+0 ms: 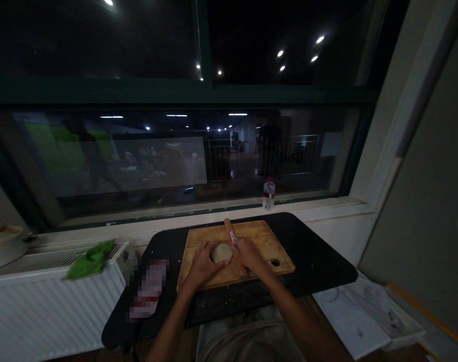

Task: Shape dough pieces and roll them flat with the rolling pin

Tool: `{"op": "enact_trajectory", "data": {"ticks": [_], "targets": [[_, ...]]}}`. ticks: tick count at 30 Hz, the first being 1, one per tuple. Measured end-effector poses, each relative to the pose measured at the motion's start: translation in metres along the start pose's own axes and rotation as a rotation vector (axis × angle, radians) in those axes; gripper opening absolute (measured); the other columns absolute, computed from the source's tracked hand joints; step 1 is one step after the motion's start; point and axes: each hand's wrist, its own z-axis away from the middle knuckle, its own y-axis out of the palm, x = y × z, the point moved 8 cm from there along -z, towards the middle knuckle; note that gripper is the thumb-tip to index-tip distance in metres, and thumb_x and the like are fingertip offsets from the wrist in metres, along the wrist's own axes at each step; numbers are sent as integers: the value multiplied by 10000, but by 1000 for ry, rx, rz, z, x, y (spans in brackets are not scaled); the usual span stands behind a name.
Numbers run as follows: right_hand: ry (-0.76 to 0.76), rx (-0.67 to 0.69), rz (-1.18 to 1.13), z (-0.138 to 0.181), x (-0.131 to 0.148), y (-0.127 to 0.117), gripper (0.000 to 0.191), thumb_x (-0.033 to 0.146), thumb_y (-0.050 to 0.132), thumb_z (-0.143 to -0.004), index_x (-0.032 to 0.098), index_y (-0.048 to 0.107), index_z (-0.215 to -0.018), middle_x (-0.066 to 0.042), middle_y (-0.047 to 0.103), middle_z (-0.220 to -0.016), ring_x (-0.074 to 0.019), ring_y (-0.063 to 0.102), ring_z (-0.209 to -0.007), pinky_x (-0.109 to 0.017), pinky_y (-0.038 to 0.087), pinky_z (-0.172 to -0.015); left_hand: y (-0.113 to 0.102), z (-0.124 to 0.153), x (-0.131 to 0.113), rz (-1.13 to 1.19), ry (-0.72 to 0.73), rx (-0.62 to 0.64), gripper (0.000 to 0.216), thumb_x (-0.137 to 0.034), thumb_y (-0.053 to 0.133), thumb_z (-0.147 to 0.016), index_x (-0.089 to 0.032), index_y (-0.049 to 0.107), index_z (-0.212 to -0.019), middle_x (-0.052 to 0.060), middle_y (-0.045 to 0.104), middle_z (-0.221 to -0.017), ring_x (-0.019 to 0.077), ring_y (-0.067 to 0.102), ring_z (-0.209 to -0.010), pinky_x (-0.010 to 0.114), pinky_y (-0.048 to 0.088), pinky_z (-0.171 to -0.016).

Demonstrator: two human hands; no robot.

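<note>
A round pale lump of dough [221,252] lies on a wooden cutting board [264,240] set on a black table [312,256]. My left hand [203,265] cups the dough from the left, its fingers curled against it. My right hand [250,255] presses against the dough's right side, fingers wrapped round it. A thin wooden rolling pin with a red label [231,233] lies on the board just behind my right hand, partly under it.
A small plastic water bottle [269,193] stands on the window sill behind the board. A blurred package [149,289] lies on the table's left part. A green cloth [91,259] rests on the white radiator. Papers [359,314] lie lower right.
</note>
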Motion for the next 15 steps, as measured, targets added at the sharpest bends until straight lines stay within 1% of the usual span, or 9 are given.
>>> {"op": "enact_trajectory", "data": {"ticks": [2,4,6,7,9,11,15], "targets": [[8,-4,-10,-2,-1,-1,277,290,606,-1088,180,785,-1269,-169,818,-1240,-286,748,-1199,-317,485,-973,-2,2,-1,-83,-38,-18,800,-548,858,-805,-238,654,-1513,142,651,-1524,384,525,-1493,527,413,-1255],[12,-5,-10,-2,-2,-3,267,286,612,-1081,181,793,-1248,-175,816,-1245,-294,746,-1200,-321,491,-972,-4,4,-2,-140,-71,-3,845,-641,852,-789,-231,663,-1504,157,651,-1490,400,553,-1447,536,431,-1228],[16,-4,-8,-1,-4,-4,265,270,600,-1081,168,793,-1232,-181,812,-1252,-291,745,-1200,-318,491,-972,-5,6,-3,-147,-75,22,841,-672,824,-802,-230,673,-1502,163,653,-1476,400,576,-1411,534,439,-1217],[19,0,-8,1,-6,-5,265,262,594,-1082,159,790,-1228,-182,811,-1254,-287,745,-1197,-313,490,-969,-6,6,-4,-133,-68,33,818,-644,810,-821,-233,669,-1513,160,649,-1498,396,570,-1422,528,430,-1229],[24,6,-12,4,-8,-6,268,252,580,-1090,145,781,-1233,-174,812,-1257,-274,745,-1193,-297,485,-958,-8,7,-3,-79,-54,54,773,-519,780,-852,-231,642,-1556,147,644,-1549,377,557,-1457,504,412,-1257],[13,13,-22,8,-7,-6,279,252,569,-1099,145,770,-1260,-161,815,-1260,-264,746,-1197,-284,480,-948,-8,8,0,-12,-43,83,770,-407,759,-844,-213,626,-1577,139,672,-1537,357,585,-1442,486,422,-1261],[3,15,-13,11,-2,-4,295,251,563,-1097,142,771,-1277,-168,815,-1269,-266,754,-1188,-283,482,-938,-6,5,4,146,-16,99,748,-366,798,-808,-212,669,-1529,129,725,-1479,339,654,-1378,494,490,-1227]]}}
